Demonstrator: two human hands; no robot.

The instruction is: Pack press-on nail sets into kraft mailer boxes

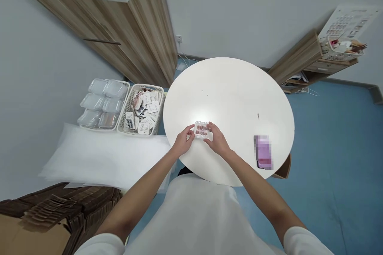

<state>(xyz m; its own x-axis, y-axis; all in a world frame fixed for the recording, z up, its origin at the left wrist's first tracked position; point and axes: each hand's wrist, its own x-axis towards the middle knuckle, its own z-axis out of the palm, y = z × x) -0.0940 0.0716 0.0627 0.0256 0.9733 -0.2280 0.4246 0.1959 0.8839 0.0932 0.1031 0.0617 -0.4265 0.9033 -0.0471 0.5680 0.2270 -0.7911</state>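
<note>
- Many folded pieces of brown cardboard [60, 215] fill the lower left, and just beyond them we see a pile of white sheets [104, 157].
- Above the sheets we see six clear plastic packs [103, 97] in a white basket; just beside it, a second basket [129, 103] holds a jumble of printed cards [146, 107].
- Behind these we find a wood-grain cabinet [152, 28] against the wall.
- At the round white table [233, 87], we see the left hand [184, 141] nearly closed, thumb and fingers pinching the left end of a clear case [202, 131].
- The case is between both hands, over the table's near left part, with two rows of small pinkish nail-shaped pieces inside; we cannot tell whether it touches the tabletop.
- The right hand [216, 140] grips the right end, fingers at the far corner, thumb at the near one, spread just the case's width.
- Farther right we see a purple blurred object [263, 151] lying on the table.
</note>
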